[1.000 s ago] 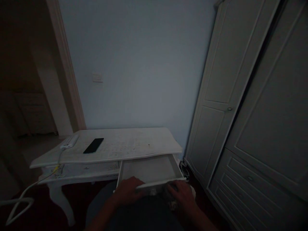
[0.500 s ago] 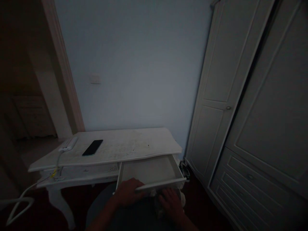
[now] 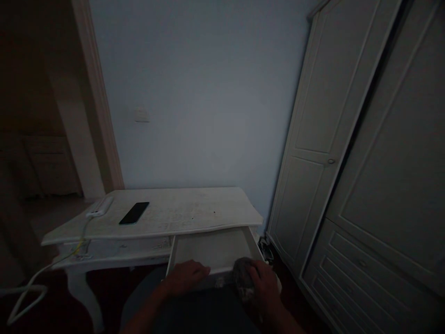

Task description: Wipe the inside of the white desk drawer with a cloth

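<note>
Nearby, phone (image 3: pixel 134 213) on desk (image 3: pixel 194 199); right grip (image 3: pixel 261 278) closed round cloth (image 3: pixel 242 273), left grip (image 3: pixel 186 277) clasping drawer (image 3: pixel 212 248).

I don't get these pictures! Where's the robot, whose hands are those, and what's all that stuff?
There's no robot here. A person wears one camera on their head, and every picture comes from it, looking forward and down at their own two hands. The left hand rests on the front edge of an open drawer. The right hand holds a bunched grey cloth at that same edge. On top of the white desk lie a dark phone and a white plug strip, or something like it, with a cable. It's rather dim, so small things are hard to make out.
</note>
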`<state>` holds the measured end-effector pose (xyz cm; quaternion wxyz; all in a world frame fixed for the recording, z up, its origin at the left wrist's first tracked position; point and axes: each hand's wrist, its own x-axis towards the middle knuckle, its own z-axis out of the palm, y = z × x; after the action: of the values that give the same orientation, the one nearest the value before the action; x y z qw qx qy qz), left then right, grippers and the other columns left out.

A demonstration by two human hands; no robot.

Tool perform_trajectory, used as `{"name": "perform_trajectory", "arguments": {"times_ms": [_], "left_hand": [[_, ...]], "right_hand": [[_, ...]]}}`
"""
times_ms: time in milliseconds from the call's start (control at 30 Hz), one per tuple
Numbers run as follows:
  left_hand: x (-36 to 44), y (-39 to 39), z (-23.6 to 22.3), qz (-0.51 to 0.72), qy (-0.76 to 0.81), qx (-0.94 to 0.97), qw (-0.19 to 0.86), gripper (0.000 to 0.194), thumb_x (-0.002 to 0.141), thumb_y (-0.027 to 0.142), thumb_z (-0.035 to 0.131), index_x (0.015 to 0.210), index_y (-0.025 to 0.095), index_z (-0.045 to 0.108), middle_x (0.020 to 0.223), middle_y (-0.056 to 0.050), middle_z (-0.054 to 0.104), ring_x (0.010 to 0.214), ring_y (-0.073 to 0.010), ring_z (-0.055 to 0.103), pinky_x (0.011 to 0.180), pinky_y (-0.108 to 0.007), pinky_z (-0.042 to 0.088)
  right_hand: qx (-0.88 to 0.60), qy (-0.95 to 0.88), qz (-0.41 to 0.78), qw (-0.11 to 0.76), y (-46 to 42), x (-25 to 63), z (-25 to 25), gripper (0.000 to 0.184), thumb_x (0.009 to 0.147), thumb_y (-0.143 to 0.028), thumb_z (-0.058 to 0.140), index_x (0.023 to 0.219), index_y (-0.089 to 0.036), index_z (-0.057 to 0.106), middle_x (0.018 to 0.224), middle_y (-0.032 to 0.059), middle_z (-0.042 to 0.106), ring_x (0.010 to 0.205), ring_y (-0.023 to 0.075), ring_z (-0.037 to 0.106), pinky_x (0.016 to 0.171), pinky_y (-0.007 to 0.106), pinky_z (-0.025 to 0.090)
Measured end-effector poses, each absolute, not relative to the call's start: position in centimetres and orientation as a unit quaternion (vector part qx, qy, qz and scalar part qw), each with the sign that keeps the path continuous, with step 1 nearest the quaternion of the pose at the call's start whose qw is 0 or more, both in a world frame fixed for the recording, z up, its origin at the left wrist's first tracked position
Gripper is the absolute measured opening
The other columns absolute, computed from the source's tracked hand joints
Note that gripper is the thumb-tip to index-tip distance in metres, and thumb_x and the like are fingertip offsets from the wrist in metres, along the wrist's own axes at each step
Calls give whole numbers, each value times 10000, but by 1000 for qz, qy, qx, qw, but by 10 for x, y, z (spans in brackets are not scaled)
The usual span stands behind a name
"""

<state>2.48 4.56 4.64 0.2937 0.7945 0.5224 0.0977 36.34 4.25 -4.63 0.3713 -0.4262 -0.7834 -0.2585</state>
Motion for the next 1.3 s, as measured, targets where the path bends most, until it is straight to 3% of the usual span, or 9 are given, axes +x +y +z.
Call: {"name": "perform_trajectory", "arguments": {"times_ms": [167, 267, 400, 500, 667, 767, 933, 1133, 1300], "left_hand": [[19, 50, 48, 120, 492, 781, 366, 896, 975, 850, 135, 1428, 288, 665, 1494, -61, 656, 1388, -277, 581, 1218, -435, 369], [15, 57, 40, 154, 484, 760, 405, 972, 969, 857, 60, 1491, 243, 604, 1548, -77, 609, 1434, -255, 540, 1255, -416, 327], [12, 70, 24, 221, 449, 671, 547, 1003, 907, 945, 215, 1414, 199, 653, 1490, -124, 653, 1403, -279, 576, 1230, -423, 369], [10, 76, 19, 218, 445, 639, 588, 1029, 858, 987, 268, 1365, 192, 680, 1391, -137, 714, 1334, -303, 622, 1184, -455, 412], [9, 73, 25, 202, 469, 664, 546, 1029, 852, 995, 258, 1305, 197, 723, 1324, -138, 720, 1264, -329, 623, 1143, -481, 414], [8, 70, 28, 194, 470, 676, 533, 1017, 863, 987, 266, 1288, 191, 735, 1317, -140, 712, 1258, -334, 611, 1143, -470, 401], [8, 68, 30, 195, 464, 683, 529, 996, 889, 965, 266, 1283, 178, 733, 1278, -135, 735, 1236, -329, 627, 1137, -449, 405], [12, 67, 36, 179, 425, 726, 510, 911, 923, 931, 255, 1083, 217, 799, 1162, -76, 774, 1203, -314, 632, 1155, -428, 373], [8, 69, 37, 160, 434, 737, 492, 843, 953, 891, 268, 1139, 256, 792, 1195, -60, 762, 1239, -316, 609, 1154, -422, 363]], "right_hand": [[-415, -819, -187, 349, 43, 285, -27, 361, 864, -417, 731, 1172, -237, 675, 1107, 115, 672, 973, 283, 581, 861, 392, 470], [-364, -856, -205, 305, 39, 236, -22, 289, 908, -438, 729, 1127, -260, 669, 1066, 84, 677, 939, 263, 568, 855, 394, 472], [-271, -901, -225, 252, 30, 184, -21, 141, 1032, -421, 615, 1123, -333, 677, 1024, -7, 690, 958, 214, 581, 875, 348, 497], [-231, -912, -225, 254, 24, 157, -28, 164, 1076, -416, 544, 1110, -370, 698, 1104, -54, 712, 1005, 188, 597, 855, 309, 513], [-184, -910, -203, 310, 26, 139, -56, 123, 940, -415, 774, 985, -321, 709, 1019, -38, 729, 897, 194, 613, 754, 312, 503], [-180, -899, -202, 345, 30, 148, -66, 205, 881, -399, 845, 976, -303, 691, 987, -20, 716, 880, 200, 608, 754, 325, 493], [-211, -882, -225, 358, 28, 189, -57, 197, 923, -415, 799, 978, -283, 664, 916, -5, 657, 843, 202, 571, 752, 327, 469], [-294, -875, -228, 311, 32, 255, -17, 194, 986, -386, 713, 1136, -271, 671, 1151, 82, 678, 938, 233, 558, 799, 359, 460], [-341, -856, -251, 295, 42, 352, -12, 206, 967, -290, 703, 1172, -277, 693, 1173, 83, 699, 982, 251, 587, 831, 364, 474]]}}
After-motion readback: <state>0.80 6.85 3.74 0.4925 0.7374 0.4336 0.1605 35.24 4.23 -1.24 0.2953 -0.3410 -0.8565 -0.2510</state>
